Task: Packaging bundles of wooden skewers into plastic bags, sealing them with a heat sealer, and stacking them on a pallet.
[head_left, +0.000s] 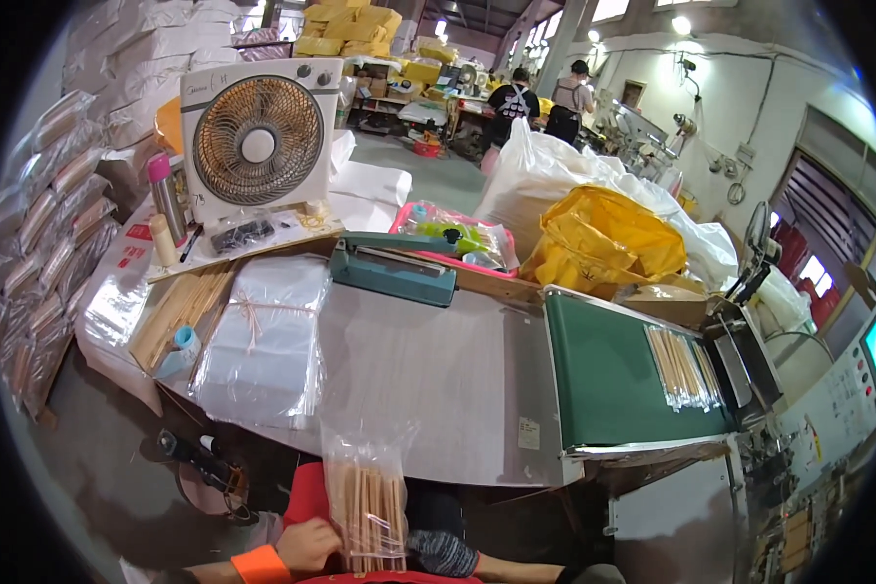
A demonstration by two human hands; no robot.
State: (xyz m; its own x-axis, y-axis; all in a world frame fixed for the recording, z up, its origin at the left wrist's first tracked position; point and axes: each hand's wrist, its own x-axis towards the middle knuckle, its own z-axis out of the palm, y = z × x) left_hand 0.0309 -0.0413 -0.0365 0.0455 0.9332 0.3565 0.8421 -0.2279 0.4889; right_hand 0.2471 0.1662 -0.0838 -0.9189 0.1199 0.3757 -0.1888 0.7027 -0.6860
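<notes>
Bottom centre of the frame: both hands hold a clear bag of wooden sticks (pixel 368 506) upright, just below the near edge of the steel tabletop (pixel 457 380). Left hand (pixel 308 545) (orange cuff at the wrist) has its grip closed on the bag's lower left side; right hand (pixel 442 552), in a dark speckled glove, is closed against the lower right. The bag's mouth stands open and crumpled at the top, unsealed, the sticks bunched upright inside. Judged step: filled bag being gathered and squared before closing. Next move likely calls for flattening the loose mouth and carrying it level to the teal heat sealer (pixel 393 271), upper middle of the frame, keeping sticks clear of the seam. At right of the frame, a green conveyor belt (pixel 603 375) carries one flat packet of sticks (pixel 683 367), well apart from the hands. Left of centre lies a tied stack of empty clear bags (pixel 267 336), loose sticks (pixel 180 304) beside it, and a box fan (pixel 260 138) at upper left
</notes>
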